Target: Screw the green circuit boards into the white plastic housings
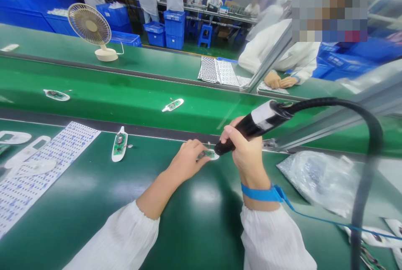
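Observation:
My left hand (188, 161) pinches a white plastic part with a green circuit board (207, 155) against the green bench mat (176, 215). My right hand (246, 148) grips a black electric screwdriver (251, 129), its tip at the board's edge. Its thick black cable (373, 136) arcs away to the right. A blue antistatic strap (257, 193) circles my right wrist. Another white part with a green board (119, 144) lies to the left of my left hand. The contact point under the screwdriver tip is hidden.
A green conveyor belt (125, 106) beyond the mat carries similar white parts. A label sheet (47, 165) and white plastic pieces lie at left, a plastic bag (320, 182) at right. Past a glass partition (270, 58), a co-worker's hands (276, 81) rest near printed sheets. A desk fan (92, 27) stands behind.

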A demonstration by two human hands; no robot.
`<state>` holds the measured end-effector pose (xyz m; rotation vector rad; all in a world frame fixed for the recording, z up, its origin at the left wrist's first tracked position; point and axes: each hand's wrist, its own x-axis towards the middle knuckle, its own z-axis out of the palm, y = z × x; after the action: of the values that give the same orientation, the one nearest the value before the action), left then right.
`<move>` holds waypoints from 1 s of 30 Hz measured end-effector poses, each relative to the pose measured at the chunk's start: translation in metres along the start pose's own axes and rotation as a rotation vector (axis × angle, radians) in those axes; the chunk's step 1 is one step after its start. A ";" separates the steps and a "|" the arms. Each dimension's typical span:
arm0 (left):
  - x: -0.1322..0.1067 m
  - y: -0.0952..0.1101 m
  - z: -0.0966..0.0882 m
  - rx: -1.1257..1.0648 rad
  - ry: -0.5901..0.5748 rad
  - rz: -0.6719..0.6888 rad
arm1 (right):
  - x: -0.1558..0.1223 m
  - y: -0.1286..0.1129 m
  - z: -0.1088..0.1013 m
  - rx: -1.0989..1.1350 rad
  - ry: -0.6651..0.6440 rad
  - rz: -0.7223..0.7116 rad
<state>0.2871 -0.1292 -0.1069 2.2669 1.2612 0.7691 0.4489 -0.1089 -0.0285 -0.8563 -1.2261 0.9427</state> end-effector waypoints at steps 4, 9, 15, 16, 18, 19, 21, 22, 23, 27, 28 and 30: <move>-0.004 0.000 0.000 0.013 0.000 0.013 | 0.003 0.000 -0.004 0.080 0.039 0.040; 0.003 -0.012 -0.002 0.059 0.061 0.010 | 0.016 -0.012 -0.043 0.273 0.476 -0.077; 0.111 -0.040 -0.001 0.155 0.111 -0.074 | 0.022 -0.011 -0.095 0.300 0.826 -0.083; 0.134 -0.042 0.002 0.170 0.105 -0.101 | 0.022 -0.010 -0.098 0.303 0.841 -0.074; 0.170 -0.043 0.009 0.196 0.093 -0.139 | 0.023 -0.009 -0.099 0.311 0.839 -0.058; 0.181 -0.043 0.012 0.202 0.087 -0.145 | 0.023 -0.010 -0.099 0.314 0.823 -0.047; 0.188 -0.042 0.014 0.204 0.082 -0.151 | 0.023 -0.011 -0.098 0.322 0.759 -0.007; 0.185 -0.043 0.012 0.226 0.095 -0.167 | 0.023 -0.011 -0.097 0.323 0.717 0.020; 0.178 -0.045 0.007 0.273 0.126 -0.198 | 0.023 -0.011 -0.097 0.320 0.674 0.046; 0.142 -0.070 -0.028 0.571 0.254 -0.408 | 0.021 -0.012 -0.099 0.278 0.508 0.092; 0.136 -0.078 -0.036 0.597 0.221 -0.438 | 0.020 -0.012 -0.099 0.274 0.462 0.096; 0.130 -0.088 -0.047 0.575 0.127 -0.449 | 0.018 -0.013 -0.098 0.278 0.363 0.116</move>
<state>0.2574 0.0313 -0.0915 2.2122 2.1783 0.4206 0.5486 -0.1004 -0.0242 -0.8371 -0.7219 0.9734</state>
